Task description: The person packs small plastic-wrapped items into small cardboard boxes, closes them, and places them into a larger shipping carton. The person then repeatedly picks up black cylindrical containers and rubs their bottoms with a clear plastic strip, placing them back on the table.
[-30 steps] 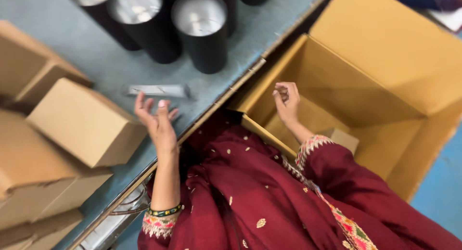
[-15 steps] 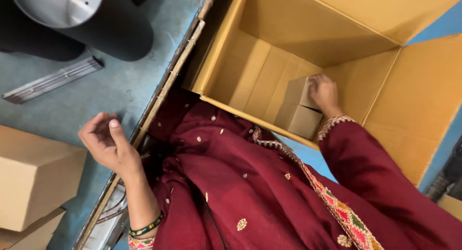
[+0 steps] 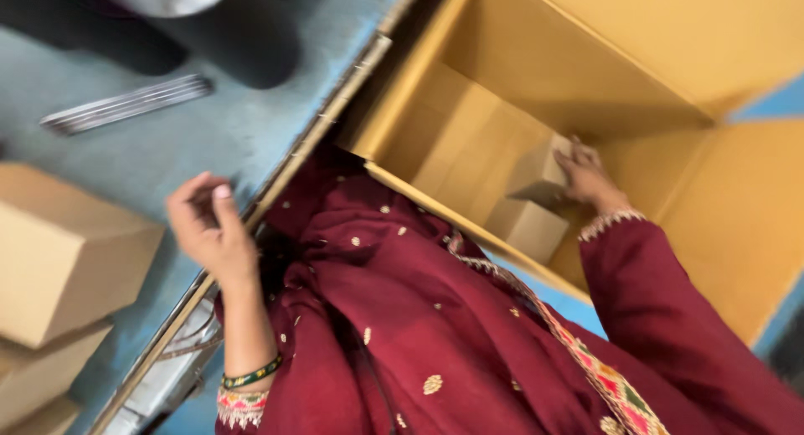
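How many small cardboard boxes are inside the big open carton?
2: one small box under the right hand, another beside it, nearer the near wall. More may be hidden.

The black cylinder (image 3: 209, 25) is cut off at the top; the whole picture looks blurry, maybe from moving.

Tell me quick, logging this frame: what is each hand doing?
Left hand: loosely curled, holding nothing, above the table edge.
Right hand: on a small box inside the big carton; grip unclear.
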Motion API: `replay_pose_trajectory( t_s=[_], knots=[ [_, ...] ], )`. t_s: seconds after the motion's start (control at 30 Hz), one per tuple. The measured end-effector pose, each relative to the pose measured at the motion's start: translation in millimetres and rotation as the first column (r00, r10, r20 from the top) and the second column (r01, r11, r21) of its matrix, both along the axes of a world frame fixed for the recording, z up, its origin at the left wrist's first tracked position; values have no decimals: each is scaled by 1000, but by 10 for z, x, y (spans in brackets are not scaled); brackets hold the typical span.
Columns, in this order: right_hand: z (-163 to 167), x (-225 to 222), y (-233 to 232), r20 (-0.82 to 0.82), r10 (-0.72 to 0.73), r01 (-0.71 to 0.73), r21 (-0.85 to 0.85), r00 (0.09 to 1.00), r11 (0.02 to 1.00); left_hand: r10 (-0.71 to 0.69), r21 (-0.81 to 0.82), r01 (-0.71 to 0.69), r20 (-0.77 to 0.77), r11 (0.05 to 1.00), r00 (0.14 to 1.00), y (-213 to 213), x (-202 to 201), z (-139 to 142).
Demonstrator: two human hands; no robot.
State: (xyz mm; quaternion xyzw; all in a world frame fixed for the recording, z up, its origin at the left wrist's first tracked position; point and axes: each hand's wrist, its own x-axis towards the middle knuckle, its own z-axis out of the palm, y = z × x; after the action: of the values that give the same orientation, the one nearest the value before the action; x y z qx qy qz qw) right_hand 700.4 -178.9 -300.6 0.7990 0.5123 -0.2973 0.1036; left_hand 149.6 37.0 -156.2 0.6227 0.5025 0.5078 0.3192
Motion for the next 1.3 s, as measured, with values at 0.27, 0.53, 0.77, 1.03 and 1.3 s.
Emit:
replay_pose_trajectory(
  t_s=[0.27, 0.53, 0.77, 1.03, 1.3],
  knots=[
    [397, -445, 160, 96, -59, 77, -201, 994, 976, 123, 63, -116, -115, 991, 986, 76, 156, 222],
    [322, -314, 411, 187, -11, 39, -147, 982, 988, 117, 97, -105, -127, 990, 985, 57, 71, 231],
    [1618, -358, 859, 122, 71, -100, 249, 990, 963, 70, 70, -69, -14, 995, 997, -32, -107, 280],
    [3172, -1467, 1312, -175, 666, -156, 900, 725, 407, 84, 375, -56, -59, 925, 995, -380, -169, 538],
    [3335, -3274, 2006, -102, 704, -102, 965, 703, 242, 56, 558, 169, -363, 813, 930, -881, 114, 791]
  ],
)
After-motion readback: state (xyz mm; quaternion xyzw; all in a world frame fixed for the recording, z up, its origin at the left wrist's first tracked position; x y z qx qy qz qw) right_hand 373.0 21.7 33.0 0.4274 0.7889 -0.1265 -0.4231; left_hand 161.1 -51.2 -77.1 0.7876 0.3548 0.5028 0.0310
